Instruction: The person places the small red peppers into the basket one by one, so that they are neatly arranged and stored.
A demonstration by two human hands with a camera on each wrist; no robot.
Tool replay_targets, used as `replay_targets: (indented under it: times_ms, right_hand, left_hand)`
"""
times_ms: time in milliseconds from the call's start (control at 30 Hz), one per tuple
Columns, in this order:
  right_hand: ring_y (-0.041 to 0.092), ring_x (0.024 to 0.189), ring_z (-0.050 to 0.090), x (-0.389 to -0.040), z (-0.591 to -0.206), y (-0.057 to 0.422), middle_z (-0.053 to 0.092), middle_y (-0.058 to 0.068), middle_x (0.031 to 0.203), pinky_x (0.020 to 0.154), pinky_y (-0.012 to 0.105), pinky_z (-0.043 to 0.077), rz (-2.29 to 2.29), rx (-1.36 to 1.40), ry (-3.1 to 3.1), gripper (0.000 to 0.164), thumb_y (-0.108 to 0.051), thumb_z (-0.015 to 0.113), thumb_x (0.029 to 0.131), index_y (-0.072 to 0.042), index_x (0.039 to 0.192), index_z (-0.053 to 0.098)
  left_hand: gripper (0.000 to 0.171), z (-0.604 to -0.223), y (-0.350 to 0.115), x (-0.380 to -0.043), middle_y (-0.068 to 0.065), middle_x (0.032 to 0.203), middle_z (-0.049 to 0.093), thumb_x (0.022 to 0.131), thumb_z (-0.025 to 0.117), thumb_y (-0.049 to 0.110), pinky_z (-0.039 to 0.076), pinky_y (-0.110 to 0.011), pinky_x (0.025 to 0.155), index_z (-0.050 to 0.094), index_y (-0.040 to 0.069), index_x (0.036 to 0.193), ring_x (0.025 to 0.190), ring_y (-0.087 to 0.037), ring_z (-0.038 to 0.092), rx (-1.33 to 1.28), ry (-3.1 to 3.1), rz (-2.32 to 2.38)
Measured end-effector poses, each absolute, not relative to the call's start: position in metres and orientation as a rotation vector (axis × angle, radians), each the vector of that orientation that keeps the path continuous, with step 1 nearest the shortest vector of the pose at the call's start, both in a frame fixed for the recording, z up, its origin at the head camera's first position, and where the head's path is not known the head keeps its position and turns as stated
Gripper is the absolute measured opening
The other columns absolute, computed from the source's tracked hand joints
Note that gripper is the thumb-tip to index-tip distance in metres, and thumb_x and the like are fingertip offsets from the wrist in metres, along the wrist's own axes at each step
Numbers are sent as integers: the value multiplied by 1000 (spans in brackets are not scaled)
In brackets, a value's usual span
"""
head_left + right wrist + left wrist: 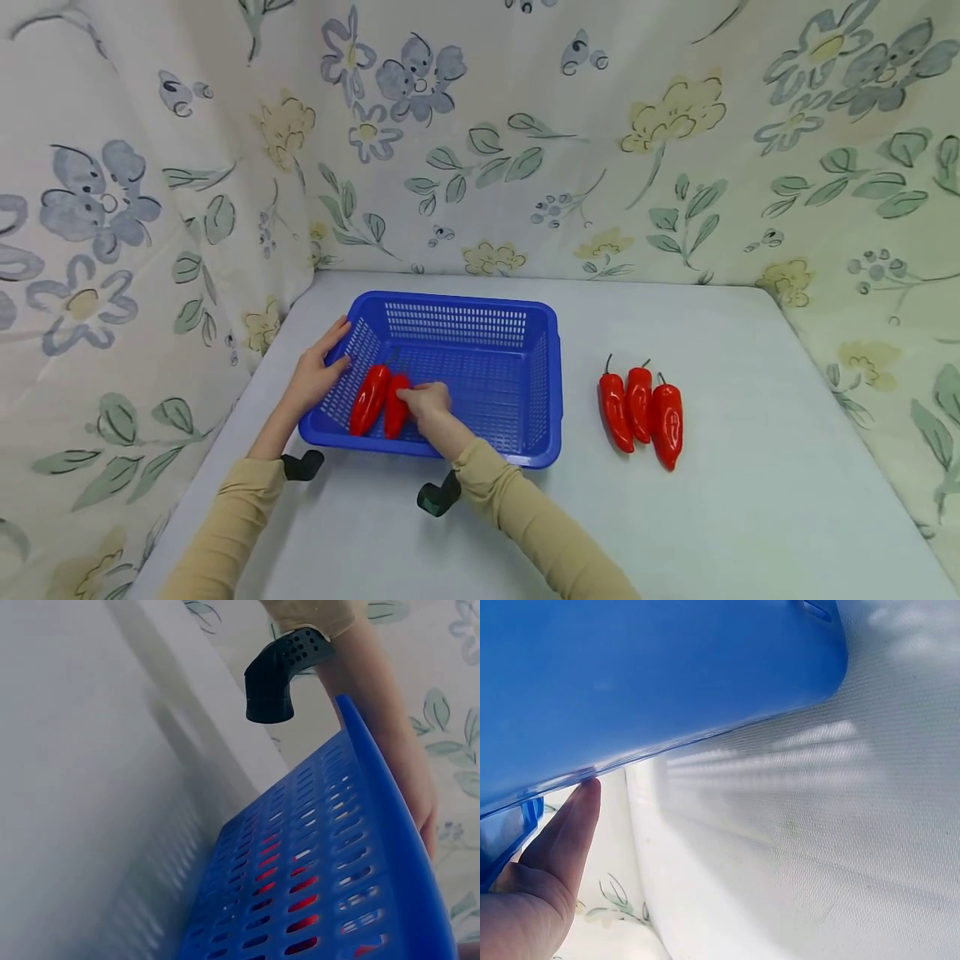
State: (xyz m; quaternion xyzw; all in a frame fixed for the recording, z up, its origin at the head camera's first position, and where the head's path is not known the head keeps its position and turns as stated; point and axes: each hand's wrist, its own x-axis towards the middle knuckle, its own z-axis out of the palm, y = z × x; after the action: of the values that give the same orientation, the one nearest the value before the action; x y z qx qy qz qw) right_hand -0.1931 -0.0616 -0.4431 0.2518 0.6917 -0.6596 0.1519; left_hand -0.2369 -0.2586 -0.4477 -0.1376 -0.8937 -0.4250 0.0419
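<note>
My left hand (318,372) holds the left rim of a blue plastic basket (480,307), its thumb over the inner side. In the left wrist view, a fingertip of the left hand (559,859) touches the edge of the blue rim. Inside the basket, near its front left corner, a red chili pepper (369,402) lies beside a second red chili pepper (395,415). The right hand (429,402) reaches over the front rim and pinches that second pepper. From the right wrist, the basket wall (300,847) hides the fingers, and red shows through its slots.
To the right of the basket, three red chili peppers (639,404) lie side by side on the white table (750,500). A floral curtain (525,167) hangs behind the table and along its sides. Dark wrist mounts (438,494) stick out from both wrists.
</note>
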Motion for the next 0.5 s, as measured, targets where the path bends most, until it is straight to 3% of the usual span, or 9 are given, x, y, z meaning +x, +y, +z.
replay_targets:
  times_ms: [333, 500]
  right_hand:
    - [24, 90, 68, -191, -440, -59, 68, 17, 105, 79, 33, 58, -1881, 715, 1979, 33, -8, 72, 80, 7, 108, 63]
    - [14, 72, 59, -187, -436, -53, 69, 14, 98, 68, 27, 55, -1891, 643, 2032, 36, -9, 71, 81, 7, 112, 63]
  left_hand:
    - [57, -448, -258, -236, -15, 157, 22, 91, 50, -2, 22, -62, 112, 34, 2, 145, 143, -42, 22, -421, -2734, -1298]
    - [57, -446, -257, -235, -15, 157, 23, 90, 51, -3, 22, -62, 112, 35, 0, 144, 143, -42, 21, -422, -2730, -1308]
